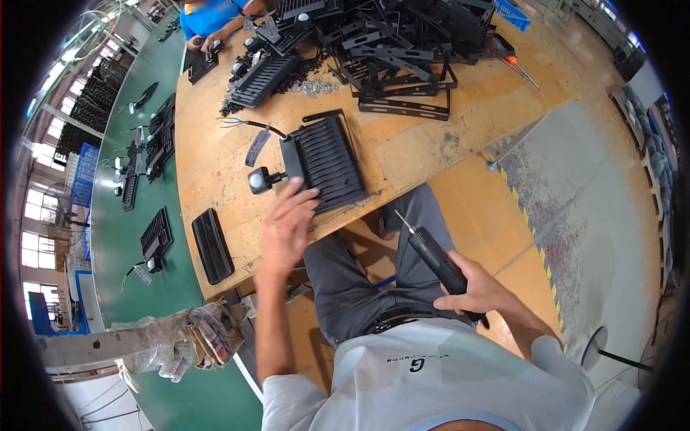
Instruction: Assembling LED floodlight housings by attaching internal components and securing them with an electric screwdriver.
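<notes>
A black finned floodlight (pixel 329 164) lies on the wooden table in front of me, fins up, with a black bracket along its far and right sides. From its left side stick out a small motion sensor (pixel 259 180) with a whitish lens and a cable with bare coloured wire ends and a grey tag (pixel 256 147). My left hand (pixel 286 224) rests its loosely stretched fingers at the lamp's near left corner, beside the sensor, gripping nothing. Over my lap, off the table's edge, my right hand (pixel 474 287) is wrapped round a black electric screwdriver (pixel 435 258), its bit pointing up and left.
A smooth black oblong part (pixel 213 246) lies at the table's left corner. Farther back are a heap of black brackets (pixel 402 54), loose screws (pixel 316 87) and an orange-handled screwdriver (pixel 512 60). A co-worker (pixel 208 21) handles a lamp at far left. More lamps sit on the green conveyor (pixel 118 287).
</notes>
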`<action>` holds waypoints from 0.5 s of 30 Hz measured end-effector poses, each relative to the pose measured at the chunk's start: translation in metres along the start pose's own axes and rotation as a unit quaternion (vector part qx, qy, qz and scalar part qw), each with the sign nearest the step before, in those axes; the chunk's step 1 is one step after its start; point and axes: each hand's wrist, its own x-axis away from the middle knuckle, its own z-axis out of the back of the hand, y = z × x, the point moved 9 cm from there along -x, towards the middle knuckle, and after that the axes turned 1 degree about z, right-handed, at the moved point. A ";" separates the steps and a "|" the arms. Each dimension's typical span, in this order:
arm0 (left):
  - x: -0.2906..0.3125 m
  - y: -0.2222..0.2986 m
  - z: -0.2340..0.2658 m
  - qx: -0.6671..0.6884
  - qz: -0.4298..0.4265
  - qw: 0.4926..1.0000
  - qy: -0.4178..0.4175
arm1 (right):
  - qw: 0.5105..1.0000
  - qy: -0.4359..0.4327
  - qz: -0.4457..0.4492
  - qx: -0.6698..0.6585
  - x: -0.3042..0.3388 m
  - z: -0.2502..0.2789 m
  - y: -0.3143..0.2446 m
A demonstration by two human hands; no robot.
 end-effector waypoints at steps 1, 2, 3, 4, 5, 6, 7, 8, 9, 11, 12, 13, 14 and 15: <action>0.003 -0.008 0.012 -0.025 -0.051 0.998 -0.011 | 0.996 -0.003 -0.040 -0.081 0.006 -0.010 0.021; 0.010 -0.040 0.033 -0.008 0.056 0.998 0.026 | 0.984 -0.008 -0.078 -0.161 0.008 -0.020 0.038; 0.021 -0.068 0.053 0.011 0.162 0.985 0.061 | 0.984 -0.009 -0.074 -0.162 0.008 -0.026 0.045; 0.014 -0.056 0.074 -0.092 0.105 0.989 0.043 | 0.965 -0.015 -0.103 -0.242 0.008 -0.035 0.055; 0.018 -0.064 0.080 0.015 0.243 0.966 0.086 | 0.938 -0.019 -0.129 -0.322 0.005 -0.043 0.061; 0.010 -0.054 0.075 -0.055 0.227 0.971 0.046 | 0.925 -0.020 -0.153 -0.348 0.005 -0.048 0.066; 0.001 -0.048 0.066 -0.124 0.210 0.970 0.006 | 0.924 -0.021 -0.150 -0.350 0.001 -0.051 0.065; -0.010 -0.042 0.048 -0.189 0.221 0.956 -0.030 | 0.923 -0.035 -0.150 -0.353 -0.003 -0.052 0.067; -0.020 -0.038 0.034 -0.277 0.211 0.936 -0.055 | 0.922 -0.052 -0.149 -0.353 -0.005 -0.052 0.066; -0.029 -0.065 0.017 -0.216 0.272 0.932 -0.103 | 0.927 -0.067 -0.134 -0.345 -0.010 -0.051 0.056; -0.030 -0.073 0.018 -0.217 0.272 0.932 -0.098 | 0.930 -0.073 -0.119 -0.340 -0.014 -0.049 0.051; -0.032 -0.078 0.014 -0.177 0.245 0.945 -0.122 | 0.932 -0.075 -0.116 -0.336 -0.016 -0.047 0.051; -0.039 -0.071 0.012 -0.136 0.214 0.956 -0.149 | 0.934 -0.080 -0.118 -0.329 -0.016 -0.048 0.052; -0.042 -0.065 0.010 -0.062 0.205 0.960 -0.181 | 0.936 -0.087 -0.119 -0.321 -0.016 -0.051 0.053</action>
